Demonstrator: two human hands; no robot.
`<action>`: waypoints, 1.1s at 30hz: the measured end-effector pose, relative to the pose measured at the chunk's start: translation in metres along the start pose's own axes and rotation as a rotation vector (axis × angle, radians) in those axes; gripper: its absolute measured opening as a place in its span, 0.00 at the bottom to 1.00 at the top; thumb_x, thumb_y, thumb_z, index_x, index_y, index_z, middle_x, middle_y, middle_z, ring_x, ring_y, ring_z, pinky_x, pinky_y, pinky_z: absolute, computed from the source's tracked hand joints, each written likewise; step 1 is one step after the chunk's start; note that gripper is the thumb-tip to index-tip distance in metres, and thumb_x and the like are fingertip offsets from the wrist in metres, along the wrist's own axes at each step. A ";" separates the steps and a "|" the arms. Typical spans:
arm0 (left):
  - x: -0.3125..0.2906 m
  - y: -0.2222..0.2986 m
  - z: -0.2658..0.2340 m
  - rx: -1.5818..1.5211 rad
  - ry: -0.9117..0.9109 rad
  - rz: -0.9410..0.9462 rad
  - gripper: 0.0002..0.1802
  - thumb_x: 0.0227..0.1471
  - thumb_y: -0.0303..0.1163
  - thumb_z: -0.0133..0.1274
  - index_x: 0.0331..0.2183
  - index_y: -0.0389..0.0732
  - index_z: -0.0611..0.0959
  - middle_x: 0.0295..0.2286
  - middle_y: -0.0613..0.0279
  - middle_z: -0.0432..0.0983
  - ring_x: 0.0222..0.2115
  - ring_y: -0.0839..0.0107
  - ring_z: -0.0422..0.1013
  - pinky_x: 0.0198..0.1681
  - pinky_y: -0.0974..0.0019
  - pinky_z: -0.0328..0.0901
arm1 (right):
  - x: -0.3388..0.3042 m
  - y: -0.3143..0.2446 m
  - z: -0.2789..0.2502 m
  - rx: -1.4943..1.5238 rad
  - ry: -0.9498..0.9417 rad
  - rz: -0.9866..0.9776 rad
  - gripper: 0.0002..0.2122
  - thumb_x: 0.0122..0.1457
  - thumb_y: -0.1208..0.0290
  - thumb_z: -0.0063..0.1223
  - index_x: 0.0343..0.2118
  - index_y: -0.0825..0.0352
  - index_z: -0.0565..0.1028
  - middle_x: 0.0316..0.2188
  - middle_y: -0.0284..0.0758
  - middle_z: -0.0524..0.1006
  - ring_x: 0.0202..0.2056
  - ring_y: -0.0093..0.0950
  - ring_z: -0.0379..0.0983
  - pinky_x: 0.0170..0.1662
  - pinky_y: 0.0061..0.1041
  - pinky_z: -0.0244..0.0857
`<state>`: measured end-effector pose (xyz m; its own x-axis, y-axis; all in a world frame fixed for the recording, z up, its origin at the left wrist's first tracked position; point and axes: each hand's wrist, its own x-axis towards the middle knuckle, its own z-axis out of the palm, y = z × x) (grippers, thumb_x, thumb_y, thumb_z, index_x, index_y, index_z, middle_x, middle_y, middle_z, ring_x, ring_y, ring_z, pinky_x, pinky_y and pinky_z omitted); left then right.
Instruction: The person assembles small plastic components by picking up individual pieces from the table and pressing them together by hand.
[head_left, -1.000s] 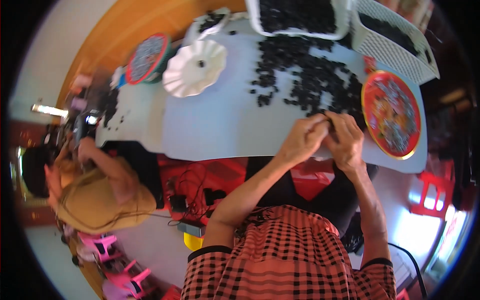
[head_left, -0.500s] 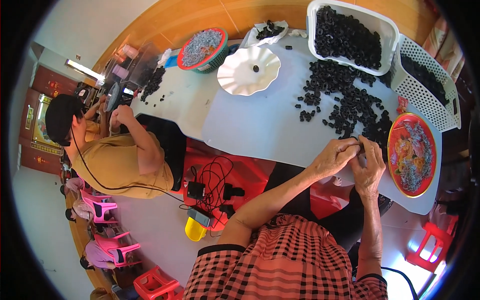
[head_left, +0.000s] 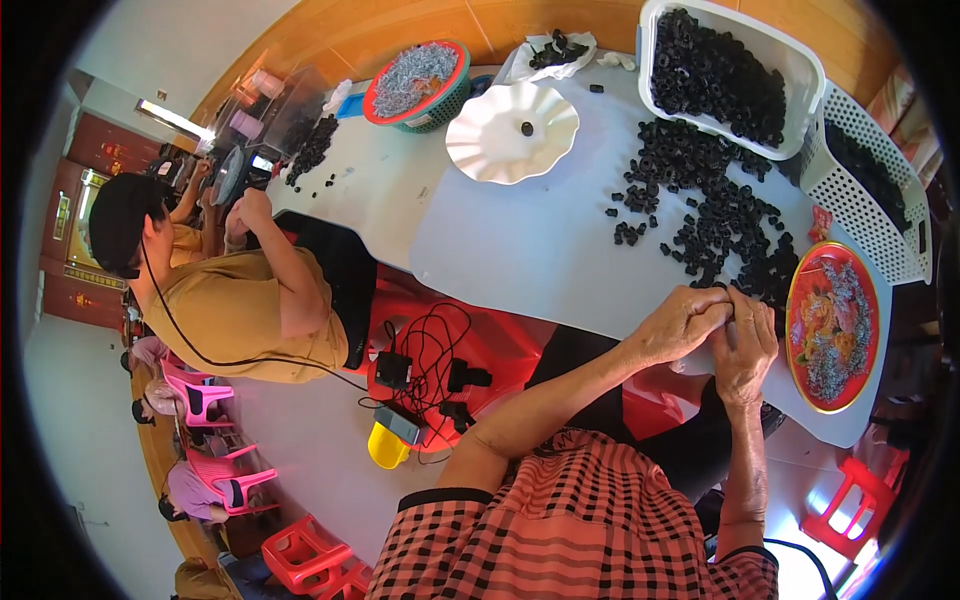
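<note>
A small black piece (head_left: pixel 720 286), mostly hidden, is pinched between the fingertips of the left hand (head_left: pixel 684 325) and right hand (head_left: pixel 745 352) at the near edge of the desk (head_left: pixel 530 250), beside scattered black pieces (head_left: pixel 690 160).

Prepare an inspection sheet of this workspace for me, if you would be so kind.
Surface: pale table, loose black pieces strewn over its right side.
Work items: more black pieces in a white tub and a perforated basket; red tray with silvery pieces.
Clutter: scalloped white dish bearing one dark piece.
Grips: left grip and right grip meet at a small dark thing, mostly hidden.
Cables: black tangle on a red plastic seat.
Surroundings: co-worker at left; pink chairs beyond.
</note>
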<state>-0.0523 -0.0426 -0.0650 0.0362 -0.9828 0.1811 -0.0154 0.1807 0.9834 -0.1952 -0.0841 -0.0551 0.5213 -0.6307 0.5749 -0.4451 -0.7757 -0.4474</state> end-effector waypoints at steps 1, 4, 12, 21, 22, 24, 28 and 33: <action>0.000 0.000 0.000 0.002 0.000 0.006 0.14 0.58 0.34 0.43 0.29 0.32 0.75 0.17 0.65 0.62 0.20 0.80 0.57 0.23 0.71 0.57 | 0.000 0.000 0.000 0.003 0.003 -0.008 0.20 0.44 0.78 0.61 0.43 0.73 0.74 0.37 0.41 0.76 0.37 0.39 0.72 0.42 0.34 0.65; -0.001 0.001 -0.001 -0.001 -0.018 -0.043 0.14 0.58 0.34 0.43 0.29 0.32 0.75 0.17 0.65 0.63 0.20 0.81 0.57 0.23 0.71 0.57 | -0.001 -0.001 0.000 0.012 0.015 0.003 0.20 0.43 0.79 0.61 0.43 0.73 0.74 0.37 0.41 0.76 0.37 0.39 0.72 0.42 0.34 0.65; 0.000 0.000 -0.001 0.030 -0.014 -0.009 0.14 0.57 0.34 0.44 0.29 0.32 0.76 0.18 0.66 0.65 0.21 0.81 0.58 0.24 0.71 0.58 | -0.002 0.001 0.000 0.003 0.034 -0.012 0.19 0.43 0.80 0.60 0.43 0.72 0.75 0.37 0.42 0.77 0.38 0.39 0.73 0.44 0.33 0.66; 0.002 -0.004 0.008 -0.053 0.010 -0.007 0.14 0.57 0.34 0.43 0.29 0.33 0.76 0.22 0.63 0.69 0.25 0.78 0.64 0.29 0.69 0.63 | -0.005 0.001 -0.001 0.053 0.066 0.099 0.18 0.41 0.76 0.63 0.40 0.69 0.76 0.34 0.40 0.77 0.34 0.38 0.74 0.40 0.32 0.67; 0.002 -0.011 0.008 -0.061 0.026 0.001 0.13 0.56 0.34 0.43 0.28 0.34 0.75 0.22 0.61 0.69 0.26 0.77 0.64 0.30 0.67 0.63 | -0.005 0.000 -0.001 0.072 0.069 0.101 0.18 0.41 0.76 0.63 0.39 0.69 0.76 0.34 0.40 0.77 0.34 0.38 0.74 0.40 0.32 0.67; 0.009 -0.014 -0.001 0.436 -0.006 0.325 0.09 0.52 0.32 0.44 0.28 0.36 0.70 0.23 0.46 0.71 0.27 0.49 0.70 0.30 0.55 0.65 | -0.002 0.002 0.003 0.067 0.063 0.093 0.17 0.42 0.74 0.64 0.39 0.68 0.77 0.34 0.41 0.78 0.35 0.39 0.74 0.42 0.33 0.67; 0.002 0.006 -0.011 0.108 0.038 -0.046 0.24 0.61 0.43 0.33 0.36 0.33 0.77 0.30 0.53 0.79 0.32 0.66 0.74 0.35 0.62 0.66 | 0.006 0.001 0.012 0.145 0.140 -0.005 0.17 0.42 0.71 0.64 0.38 0.69 0.76 0.28 0.37 0.76 0.31 0.36 0.73 0.35 0.34 0.65; 0.004 0.008 0.000 -0.223 0.070 -0.142 0.30 0.62 0.49 0.36 0.33 0.32 0.80 0.24 0.69 0.72 0.26 0.79 0.65 0.30 0.71 0.61 | 0.000 0.009 0.003 0.143 0.099 0.059 0.19 0.43 0.73 0.64 0.40 0.69 0.75 0.30 0.37 0.76 0.31 0.35 0.72 0.36 0.30 0.67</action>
<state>-0.0528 -0.0453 -0.0563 0.0916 -0.9952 0.0342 0.2148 0.0533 0.9752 -0.1975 -0.0910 -0.0614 0.4201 -0.6754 0.6062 -0.3607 -0.7372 -0.5714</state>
